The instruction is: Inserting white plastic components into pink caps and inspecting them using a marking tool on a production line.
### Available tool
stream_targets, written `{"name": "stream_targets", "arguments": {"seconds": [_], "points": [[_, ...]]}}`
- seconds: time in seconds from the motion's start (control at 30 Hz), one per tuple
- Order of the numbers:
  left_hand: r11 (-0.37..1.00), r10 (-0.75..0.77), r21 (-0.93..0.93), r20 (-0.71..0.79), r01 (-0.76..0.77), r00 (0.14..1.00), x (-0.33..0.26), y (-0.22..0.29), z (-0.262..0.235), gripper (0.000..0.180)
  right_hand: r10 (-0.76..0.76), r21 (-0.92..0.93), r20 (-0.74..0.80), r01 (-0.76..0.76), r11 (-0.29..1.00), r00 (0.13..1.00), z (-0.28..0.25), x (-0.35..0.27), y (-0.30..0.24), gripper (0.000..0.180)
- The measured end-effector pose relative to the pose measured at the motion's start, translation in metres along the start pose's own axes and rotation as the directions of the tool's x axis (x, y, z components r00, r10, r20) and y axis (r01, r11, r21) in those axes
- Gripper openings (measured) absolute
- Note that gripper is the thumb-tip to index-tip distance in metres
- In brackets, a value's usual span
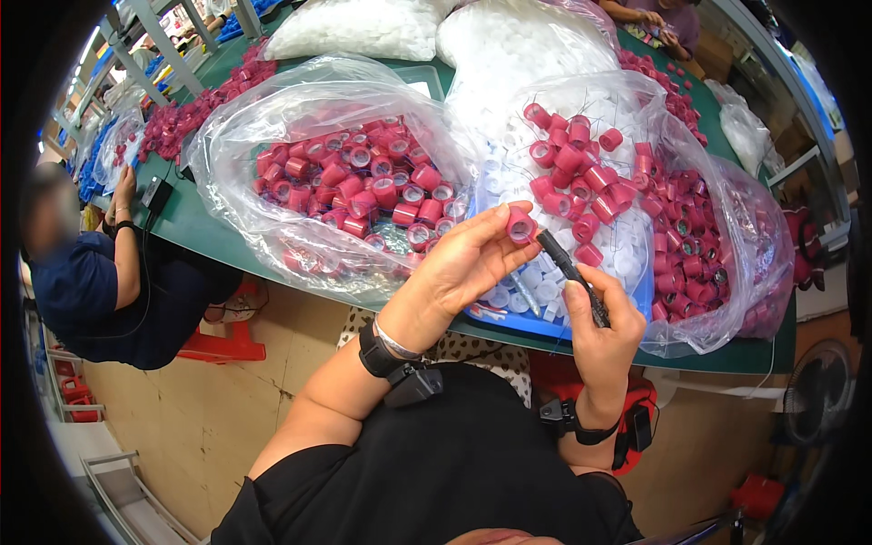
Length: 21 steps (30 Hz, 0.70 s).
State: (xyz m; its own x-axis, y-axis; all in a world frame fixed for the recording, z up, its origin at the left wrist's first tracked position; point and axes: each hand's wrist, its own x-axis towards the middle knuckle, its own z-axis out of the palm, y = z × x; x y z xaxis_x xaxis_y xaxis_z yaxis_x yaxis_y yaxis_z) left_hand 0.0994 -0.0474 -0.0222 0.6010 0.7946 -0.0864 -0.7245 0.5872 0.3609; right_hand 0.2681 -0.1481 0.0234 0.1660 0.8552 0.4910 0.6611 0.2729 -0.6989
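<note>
- Magenta plastic: the left hand (468,263) pinches one small round cap (520,225) between thumb and fingertips, raised above the bench (195,222) with its open end turned toward the right hand.
- The right hand (604,331) is closed round a thin black tool (570,272), held like a pen, thumb along the shaft.
- The tool's long axis runs up and to the left from the right fist; its tip sits just beside the cap, at the cap's lower right edge. Whether tip and cap actually touch cannot be told.
- So the cap lies up and left of the right grip, straight along the line of the tool; the left hand is the one on it, the right reaches it only through the tool.
- Below the hands a blue tray (545,324) holds white discs (536,286), with more magenta caps heaped on them.
- To the left a clear bag (272,118) lies open with a pile of caps showing pale liners; on the right another clear bag (727,227) holds caps too.
- Further back on the green bench are two bags of white parts (363,27) and loose magenta caps.
- A person in a dark blue top (77,282) sits at the bench's left side, hands on it.
</note>
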Motion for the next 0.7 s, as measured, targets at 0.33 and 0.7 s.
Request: {"name": "stream_targets", "arguments": {"seconds": [0.33,0.7], "points": [[0.987,0.032,0.159,0.003,-0.032,0.999,-0.003,-0.005,0.005,0.039,0.018,-0.016,0.035,-0.017,1.0,0.999,0.009,0.002,-0.005,0.016],[0.812,0.235,0.535,0.067,-0.234,0.97,-0.007,-0.022,0.008,0.038,0.239,0.149,0.099,-0.252,0.956,0.966,0.01,0.006,0.0,0.012]]}}
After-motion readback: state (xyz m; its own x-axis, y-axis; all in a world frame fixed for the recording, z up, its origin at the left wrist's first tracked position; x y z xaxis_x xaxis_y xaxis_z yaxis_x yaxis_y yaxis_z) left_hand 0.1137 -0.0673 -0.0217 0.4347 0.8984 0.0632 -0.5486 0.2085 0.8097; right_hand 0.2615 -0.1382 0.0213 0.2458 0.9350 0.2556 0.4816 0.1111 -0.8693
